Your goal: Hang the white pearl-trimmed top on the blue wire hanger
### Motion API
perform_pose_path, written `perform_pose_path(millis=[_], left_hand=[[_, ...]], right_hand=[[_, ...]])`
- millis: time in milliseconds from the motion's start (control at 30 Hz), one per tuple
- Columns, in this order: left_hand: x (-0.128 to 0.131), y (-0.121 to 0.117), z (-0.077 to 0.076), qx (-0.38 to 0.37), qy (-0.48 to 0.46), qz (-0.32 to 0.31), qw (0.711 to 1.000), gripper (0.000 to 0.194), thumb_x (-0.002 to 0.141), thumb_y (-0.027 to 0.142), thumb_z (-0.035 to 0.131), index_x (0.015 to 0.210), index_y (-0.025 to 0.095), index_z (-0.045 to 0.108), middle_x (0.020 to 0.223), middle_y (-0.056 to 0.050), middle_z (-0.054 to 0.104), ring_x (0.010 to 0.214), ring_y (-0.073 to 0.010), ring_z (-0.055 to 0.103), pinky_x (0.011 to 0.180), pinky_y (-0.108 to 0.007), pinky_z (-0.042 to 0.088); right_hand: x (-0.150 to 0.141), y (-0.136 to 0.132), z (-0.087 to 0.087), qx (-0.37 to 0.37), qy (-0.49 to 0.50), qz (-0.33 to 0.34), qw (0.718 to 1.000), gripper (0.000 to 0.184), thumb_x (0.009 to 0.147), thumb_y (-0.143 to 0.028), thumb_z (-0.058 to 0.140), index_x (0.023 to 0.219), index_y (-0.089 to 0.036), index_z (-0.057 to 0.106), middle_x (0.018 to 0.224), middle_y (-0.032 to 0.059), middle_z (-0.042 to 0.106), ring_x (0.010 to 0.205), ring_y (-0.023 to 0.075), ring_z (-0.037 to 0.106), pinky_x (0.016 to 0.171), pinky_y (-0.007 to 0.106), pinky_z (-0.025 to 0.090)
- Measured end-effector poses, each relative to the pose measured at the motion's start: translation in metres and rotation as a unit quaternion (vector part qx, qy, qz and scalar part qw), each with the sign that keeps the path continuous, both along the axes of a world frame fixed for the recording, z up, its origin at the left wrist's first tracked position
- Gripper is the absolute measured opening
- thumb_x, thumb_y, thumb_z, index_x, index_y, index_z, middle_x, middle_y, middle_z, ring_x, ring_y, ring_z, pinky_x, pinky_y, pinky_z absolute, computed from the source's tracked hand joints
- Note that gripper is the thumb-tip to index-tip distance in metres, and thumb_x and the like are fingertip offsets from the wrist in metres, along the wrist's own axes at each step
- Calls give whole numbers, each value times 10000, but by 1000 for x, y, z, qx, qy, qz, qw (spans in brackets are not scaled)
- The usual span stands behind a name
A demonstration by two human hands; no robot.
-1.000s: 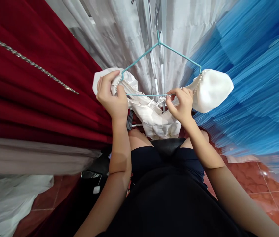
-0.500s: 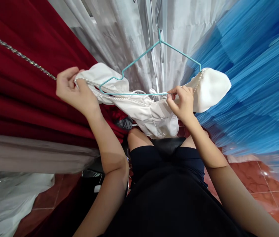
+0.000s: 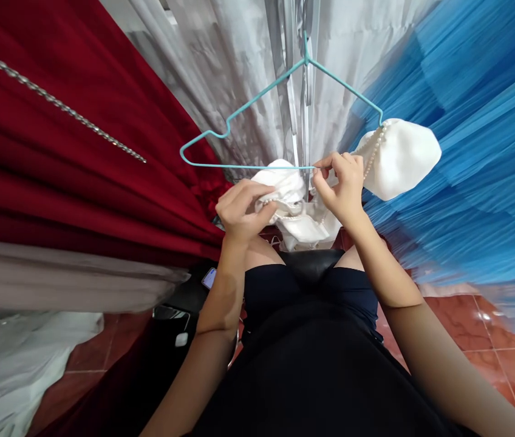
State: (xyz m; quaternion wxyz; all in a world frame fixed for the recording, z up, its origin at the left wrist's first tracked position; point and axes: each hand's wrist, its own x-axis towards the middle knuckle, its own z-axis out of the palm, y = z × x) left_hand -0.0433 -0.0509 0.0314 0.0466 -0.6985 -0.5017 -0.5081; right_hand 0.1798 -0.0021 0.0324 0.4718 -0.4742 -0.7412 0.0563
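Observation:
A light teal hanger (image 3: 264, 91) hangs in front of me, its left arm bare. My right hand (image 3: 342, 185) pinches the hanger's bottom bar near its right part. From the hanger's right end hangs one puffy sleeve of a white dress (image 3: 405, 159) edged with a string of pearls. The rest of the dress sags, bunched, below the bar above my lap. My left hand (image 3: 243, 209) is closed on the dress's pearl-trimmed edge, below and left of the right hand; its fingertips are partly hidden by fabric.
Dark red cloth (image 3: 79, 176) with a beaded chain (image 3: 57, 100) hangs on the left. Blue tulle (image 3: 476, 152) fills the right side, and sheer white curtains (image 3: 239, 54) hang behind. A phone (image 3: 209, 278) lies at the lower left. Red tiles (image 3: 462, 321) cover the floor.
My left hand has moved right and down with the dress's left shoulder, which has come off the hanger's left arm. My right hand keeps its pinch; the hanger has shifted slightly up and right.

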Motion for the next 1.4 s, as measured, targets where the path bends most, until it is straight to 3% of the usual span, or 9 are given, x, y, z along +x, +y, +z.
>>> perform_pose_path(millis=[167, 300, 433, 667, 767, 900, 1000, 1200, 1400], left_hand=[[13, 23, 20, -7, 10, 11, 1000, 69, 872, 197, 620, 851, 262, 613, 946, -29, 750, 1011, -273, 705, 1055, -480, 495], [13, 29, 18, -45, 9, 20, 999, 129, 866, 139, 575, 907, 253, 620, 932, -32, 749, 939, -264, 661, 996, -439, 476], [11, 26, 13, -43, 52, 4, 998, 171, 929, 155, 555, 936, 257, 692, 948, -26, 772, 898, -253, 659, 1013, -442, 430], [13, 26, 14, -31, 70, -2, 997, 190, 958, 174, 555, 946, 266, 721, 950, -29, 788, 897, -256, 664, 957, -437, 427], [13, 24, 14, -20, 80, 8, 997, 201, 951, 165, 554, 942, 263, 729, 933, -30, 786, 880, -258, 653, 935, -438, 423], [10, 19, 16, -7, 89, 14, 996, 203, 939, 161, 564, 947, 268, 737, 912, -23, 782, 851, -261, 636, 932, -446, 412], [7, 16, 20, -18, 91, 13, 996, 208, 940, 162, 569, 949, 275, 744, 946, -22, 792, 873, -262, 640, 959, -450, 411], [9, 10, 31, -53, 61, -27, 996, 248, 938, 117, 558, 962, 262, 757, 987, -12, 802, 891, -248, 655, 958, -434, 399], [14, 10, 32, -84, 41, -29, 995, 245, 923, 109, 554, 931, 241, 760, 940, -20, 788, 886, -247, 659, 972, -419, 397]], right_hand=[[0, -4, 0, 10, -6, -8, 1000, 105, 963, -291, 586, 893, -229, 636, 756, -6, 618, 802, 195, 571, 933, 429, 423], [5, -5, 0, 14, -16, 2, 1000, 124, 988, -305, 569, 948, -237, 665, 831, 3, 685, 852, 198, 606, 956, 429, 440], [17, -8, 5, 43, 0, 53, 998, 181, 1025, -334, 530, 1107, -267, 677, 1077, 36, 743, 1056, 237, 667, 1039, 486, 462], [63, 16, 21, 133, 41, -111, 984, 364, 1018, -452, 594, 1357, -317, 578, 1406, 155, 613, 1420, 347, 460, 1229, 651, 303], [84, 39, 17, 99, 17, -95, 990, 346, 1060, -451, 529, 1372, -305, 562, 1351, 151, 661, 1335, 304, 524, 1190, 577, 369], [98, 53, 11, 70, -8, -106, 992, 275, 1079, -386, 472, 1269, -287, 645, 1114, 82, 744, 1049, 238, 666, 919, 424, 507], [104, 55, 19, 55, 1, -137, 989, 223, 1045, -276, 519, 1147, -242, 714, 939, 34, 750, 825, 174, 654, 791, 352, 480], [139, 68, 38, 50, 102, -213, 971, 321, 1061, -211, 450, 936, -183, 744, 906, 87, 758, 773, 119, 630, 737, 328, 453], [155, 26, -1, 168, 143, -206, 953, 261, 1025, -220, 461, 1060, -198, 719, 981, 77, 727, 847, 155, 648, 788, 359, 526]])
